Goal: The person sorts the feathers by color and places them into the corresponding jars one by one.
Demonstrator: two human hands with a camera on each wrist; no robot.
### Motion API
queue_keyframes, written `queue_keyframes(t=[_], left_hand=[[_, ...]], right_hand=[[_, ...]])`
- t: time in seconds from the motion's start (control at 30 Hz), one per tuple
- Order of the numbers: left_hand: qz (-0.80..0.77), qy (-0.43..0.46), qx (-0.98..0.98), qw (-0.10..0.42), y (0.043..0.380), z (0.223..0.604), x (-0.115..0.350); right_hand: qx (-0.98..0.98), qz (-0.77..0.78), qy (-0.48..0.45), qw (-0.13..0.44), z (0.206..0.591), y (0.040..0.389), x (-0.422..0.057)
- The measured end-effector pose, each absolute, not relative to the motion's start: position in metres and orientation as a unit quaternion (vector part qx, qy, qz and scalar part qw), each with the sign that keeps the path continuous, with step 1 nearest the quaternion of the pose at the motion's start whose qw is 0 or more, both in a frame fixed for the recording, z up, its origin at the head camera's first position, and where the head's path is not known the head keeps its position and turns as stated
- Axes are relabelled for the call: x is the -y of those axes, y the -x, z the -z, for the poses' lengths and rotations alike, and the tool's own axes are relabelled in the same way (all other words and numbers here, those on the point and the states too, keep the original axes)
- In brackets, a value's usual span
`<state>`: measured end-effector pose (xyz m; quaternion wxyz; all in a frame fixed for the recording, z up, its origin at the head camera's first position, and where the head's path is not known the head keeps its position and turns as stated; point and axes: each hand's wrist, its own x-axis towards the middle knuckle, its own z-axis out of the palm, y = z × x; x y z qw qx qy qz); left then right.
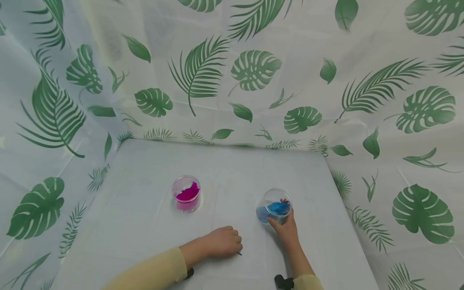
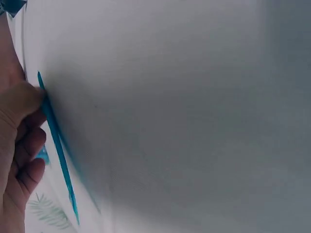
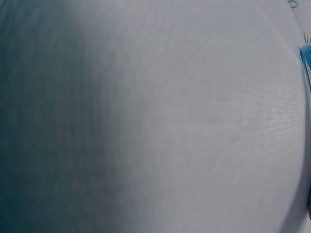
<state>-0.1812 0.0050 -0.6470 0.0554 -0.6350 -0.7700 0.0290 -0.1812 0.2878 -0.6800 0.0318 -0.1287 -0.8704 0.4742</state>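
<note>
My left hand (image 1: 222, 241) is low over the table, between and nearer than the two cups. In the left wrist view its thumb and fingers pinch a slim blue feather (image 2: 59, 145), seen edge-on and tapered at both ends. My right hand (image 1: 286, 229) grips a clear round cup (image 1: 270, 196) from its near right side, thumb in front and fingertips behind. Blue feathers (image 1: 278, 208) lie inside that cup. In the right wrist view only a sliver of blue (image 3: 306, 54) shows at the right edge; the hand is out of that view.
A second clear cup (image 1: 181, 185) with bright pink pieces (image 1: 188, 192) stands on the left of the white table (image 1: 224, 173). Leaf-printed sheeting (image 1: 217, 112) rises behind the table and along both sides. Dark straps or mounts (image 1: 284, 282) show at the wrists.
</note>
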Motion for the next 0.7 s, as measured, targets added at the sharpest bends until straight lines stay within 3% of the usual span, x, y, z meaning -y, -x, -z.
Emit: queue_keyframes(t=[0.4,0.7], left_hand=[[-0.055,0.6,0.798,0.021,0.175,0.646,-0.018],[-0.064,0.573,0.816,0.026,0.178,0.65,-0.021]], right_hand=[[0.873,-0.47,0.127,0.032,0.682,0.18,-0.289],[0.873,-0.472,0.123,0.032,0.68,0.181,-0.288]])
